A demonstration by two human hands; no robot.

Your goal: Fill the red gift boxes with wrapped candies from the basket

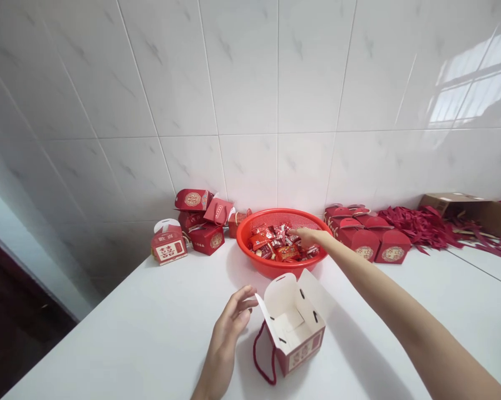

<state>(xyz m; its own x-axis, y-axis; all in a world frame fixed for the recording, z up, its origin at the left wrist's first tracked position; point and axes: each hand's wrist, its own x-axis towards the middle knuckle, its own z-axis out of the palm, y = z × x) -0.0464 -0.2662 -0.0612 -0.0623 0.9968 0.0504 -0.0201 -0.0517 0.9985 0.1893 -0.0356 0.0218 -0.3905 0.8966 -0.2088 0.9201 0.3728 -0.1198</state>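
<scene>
An open red gift box (pixel 297 328) with white inside and a red cord handle stands on the white table, its flaps spread. My left hand (pixel 233 316) rests just left of it, fingers apart, fingertips at its left flap. My right hand (pixel 307 237) reaches into the red plastic basket (pixel 250 226) behind the box and lies on the pile of red wrapped candies (pixel 275 247). Whether its fingers have closed on a candy cannot be made out.
Closed and toppled red gift boxes (pixel 200 219) lie at the back left against the tiled wall. More red boxes (pixel 367 233) stand right of the basket, beside a heap of red ribbons (pixel 433 225) and a brown cardboard carton (pixel 471 210). The table edge (pixel 79 333) drops off at left.
</scene>
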